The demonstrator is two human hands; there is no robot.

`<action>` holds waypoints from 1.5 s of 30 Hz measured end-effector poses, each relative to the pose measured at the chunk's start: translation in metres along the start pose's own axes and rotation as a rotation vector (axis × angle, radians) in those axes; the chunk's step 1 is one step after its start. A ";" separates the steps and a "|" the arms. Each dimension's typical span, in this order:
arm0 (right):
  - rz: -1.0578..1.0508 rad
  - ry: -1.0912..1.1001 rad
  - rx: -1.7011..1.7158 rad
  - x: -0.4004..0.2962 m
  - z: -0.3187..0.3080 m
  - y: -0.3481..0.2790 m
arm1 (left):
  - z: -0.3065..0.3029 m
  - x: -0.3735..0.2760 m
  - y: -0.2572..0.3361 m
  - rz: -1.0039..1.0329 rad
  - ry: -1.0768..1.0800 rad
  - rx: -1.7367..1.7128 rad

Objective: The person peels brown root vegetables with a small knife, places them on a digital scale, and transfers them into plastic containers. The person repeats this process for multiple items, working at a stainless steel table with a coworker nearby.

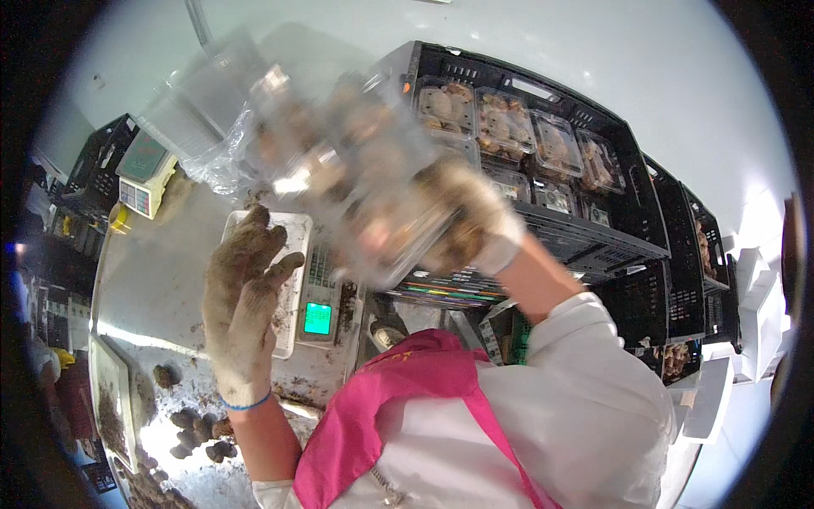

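Note:
My left hand (245, 312), in a soiled white knit glove, is held palm up with its fingers apart and nothing in it. It is in front of a white tray (289, 318) on a digital scale (318, 280) with a lit green display. My right hand (474, 213), also gloved, is blurred by motion. It grips a clear plastic clamshell (388, 245) holding brownish lumps that look like mushrooms. More blurred clear packs (299, 137) lie beyond it; where one ends and another begins I cannot tell.
At right, a black crate (572, 223) holds several filled clamshells (505, 124). Empty clear containers (191, 111) stand at back left, near a second scale (145, 172). Dark round lumps (197, 429) lie on the metal table (152, 273), beside a white-rimmed tray (114, 394).

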State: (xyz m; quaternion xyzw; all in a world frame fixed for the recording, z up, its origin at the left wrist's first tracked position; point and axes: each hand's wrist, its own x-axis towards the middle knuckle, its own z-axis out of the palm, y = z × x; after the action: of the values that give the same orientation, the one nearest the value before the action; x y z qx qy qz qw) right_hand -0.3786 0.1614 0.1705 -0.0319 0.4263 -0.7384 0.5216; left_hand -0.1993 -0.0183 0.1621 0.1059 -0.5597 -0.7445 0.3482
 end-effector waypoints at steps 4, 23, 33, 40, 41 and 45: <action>-0.456 0.057 -0.177 -0.043 -0.052 -0.074 | -0.042 0.003 -0.036 -0.123 -0.115 -0.003; 0.402 0.787 -1.312 -0.050 -0.228 -0.106 | -0.068 -0.012 -0.077 -0.297 0.061 -0.043; -0.212 0.497 -2.060 0.007 -0.089 -0.181 | -0.091 -0.036 -0.089 -0.371 0.171 -0.117; -0.612 0.240 -1.911 0.159 0.113 -0.146 | -0.111 -0.080 -0.073 -0.328 0.402 -0.009; -0.722 0.169 -1.951 0.183 0.130 -0.142 | -0.116 -0.088 -0.073 -0.326 0.443 0.005; -1.150 0.137 -2.073 0.286 0.167 -0.135 | -0.126 -0.126 -0.068 -0.242 0.637 0.014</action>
State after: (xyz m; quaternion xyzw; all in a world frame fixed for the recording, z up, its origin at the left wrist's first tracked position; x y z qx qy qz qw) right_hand -0.5268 -0.1538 0.2523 -0.5861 0.7708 -0.1674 -0.1851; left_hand -0.0648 -0.0249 0.0269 0.4011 -0.4113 -0.7062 0.4138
